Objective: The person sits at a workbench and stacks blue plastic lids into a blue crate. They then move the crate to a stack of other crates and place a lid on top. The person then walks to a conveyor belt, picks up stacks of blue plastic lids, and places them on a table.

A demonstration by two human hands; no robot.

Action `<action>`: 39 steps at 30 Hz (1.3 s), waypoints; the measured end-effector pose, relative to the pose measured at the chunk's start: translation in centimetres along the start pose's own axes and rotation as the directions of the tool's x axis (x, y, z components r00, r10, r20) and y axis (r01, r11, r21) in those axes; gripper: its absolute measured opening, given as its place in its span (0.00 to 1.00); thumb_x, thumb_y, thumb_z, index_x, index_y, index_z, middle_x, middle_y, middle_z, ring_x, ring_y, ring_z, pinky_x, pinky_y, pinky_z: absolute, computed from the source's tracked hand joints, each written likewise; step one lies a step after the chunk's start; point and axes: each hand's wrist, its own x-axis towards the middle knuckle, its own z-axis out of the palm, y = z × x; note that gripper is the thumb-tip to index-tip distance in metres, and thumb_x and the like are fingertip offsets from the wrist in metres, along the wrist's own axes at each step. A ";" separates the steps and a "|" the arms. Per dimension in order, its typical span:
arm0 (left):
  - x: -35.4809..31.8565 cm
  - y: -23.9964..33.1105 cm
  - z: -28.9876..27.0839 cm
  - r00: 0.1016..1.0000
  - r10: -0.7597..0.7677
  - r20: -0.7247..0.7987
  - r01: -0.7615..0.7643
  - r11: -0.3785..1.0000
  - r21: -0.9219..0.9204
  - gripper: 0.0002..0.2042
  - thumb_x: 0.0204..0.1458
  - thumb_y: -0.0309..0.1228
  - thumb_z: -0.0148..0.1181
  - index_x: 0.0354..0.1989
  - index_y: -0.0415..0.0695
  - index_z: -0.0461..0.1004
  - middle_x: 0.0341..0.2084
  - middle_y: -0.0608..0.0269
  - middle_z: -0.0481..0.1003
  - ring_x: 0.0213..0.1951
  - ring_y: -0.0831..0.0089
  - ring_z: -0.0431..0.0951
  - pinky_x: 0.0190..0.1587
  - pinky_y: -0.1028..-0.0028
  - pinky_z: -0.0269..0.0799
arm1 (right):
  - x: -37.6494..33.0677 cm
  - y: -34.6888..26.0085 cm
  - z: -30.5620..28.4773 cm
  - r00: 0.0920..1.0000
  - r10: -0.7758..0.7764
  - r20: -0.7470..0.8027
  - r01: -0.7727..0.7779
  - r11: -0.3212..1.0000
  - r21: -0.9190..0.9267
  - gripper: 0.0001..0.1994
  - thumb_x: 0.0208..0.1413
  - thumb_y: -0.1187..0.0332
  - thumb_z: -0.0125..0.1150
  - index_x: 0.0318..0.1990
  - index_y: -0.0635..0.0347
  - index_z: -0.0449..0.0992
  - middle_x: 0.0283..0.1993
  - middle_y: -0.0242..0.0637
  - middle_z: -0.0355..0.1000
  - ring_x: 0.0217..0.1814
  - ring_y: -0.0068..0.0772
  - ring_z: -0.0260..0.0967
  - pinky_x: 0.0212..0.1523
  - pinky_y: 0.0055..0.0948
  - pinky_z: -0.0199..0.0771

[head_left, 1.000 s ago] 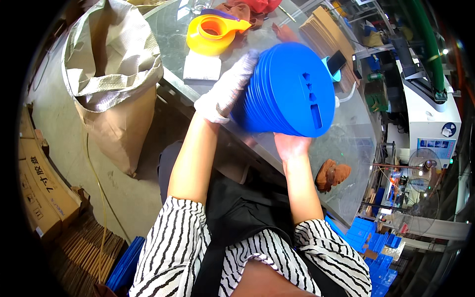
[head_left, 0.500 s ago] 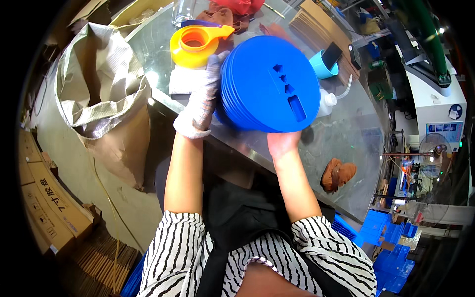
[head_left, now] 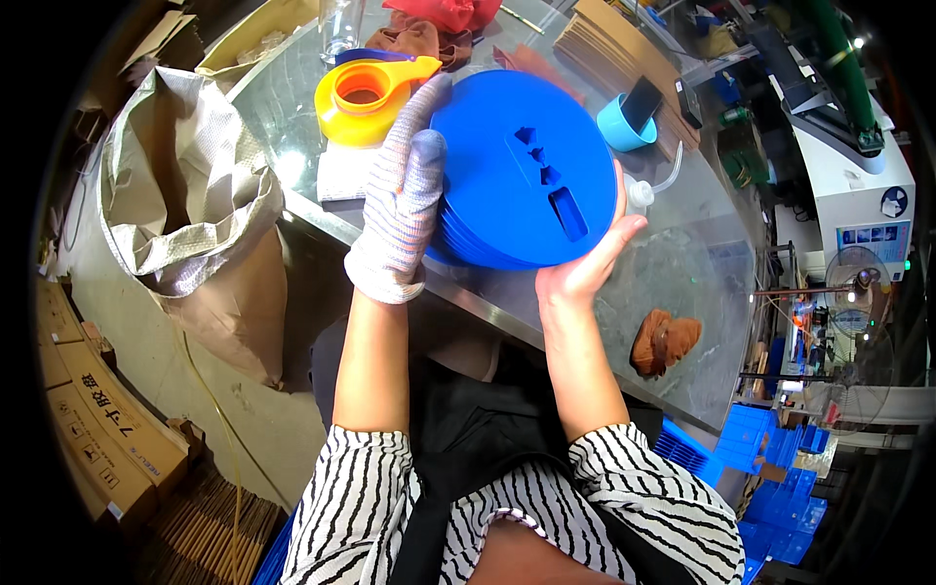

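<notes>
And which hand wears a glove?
The left hand, at the left edge of the blue disc stack: it wears a pale striped glove; the right hand is bare.

The blue disc stack partly hides the right hand; beyond it, the upper edge crops a red bundle.

Black-and-white striped sleeves, seemingly a black apron, hands, left in pale striped glove, right bare
</notes>
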 end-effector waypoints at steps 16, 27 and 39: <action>-0.2 0.3 -3.5 0.874 0.089 -0.478 -0.205 0.959 -0.196 0.38 0.54 0.61 0.39 0.55 0.33 0.63 0.51 0.48 0.69 0.54 0.59 0.68 0.60 0.63 0.58 | -6.1 -2.1 -9.2 0.933 -0.127 0.338 0.298 0.799 -0.522 0.31 0.63 0.46 0.32 0.64 0.62 0.55 0.67 0.47 0.50 0.71 0.44 0.43 0.68 0.39 0.40; -6.7 3.5 -2.8 0.738 0.612 -0.285 -0.328 0.695 0.640 0.18 0.59 0.33 0.47 0.55 0.36 0.61 0.54 0.47 0.62 0.53 0.59 0.67 0.55 0.62 0.64 | -22.7 -14.5 -29.3 0.886 0.236 0.400 0.427 -0.074 -0.901 0.21 0.48 0.55 0.60 0.49 0.53 0.73 0.59 0.37 0.62 0.67 0.41 0.51 0.64 0.50 0.46; -21.8 7.0 1.6 0.505 0.012 0.863 -0.741 0.518 0.427 0.14 0.42 0.26 0.58 0.40 0.44 0.73 0.36 0.56 0.75 0.44 0.56 0.73 0.53 0.55 0.63 | -31.9 -13.6 -35.2 0.995 0.069 0.074 0.072 0.026 -0.997 0.21 0.51 0.57 0.58 0.53 0.51 0.70 0.62 0.36 0.60 0.68 0.41 0.49 0.66 0.48 0.45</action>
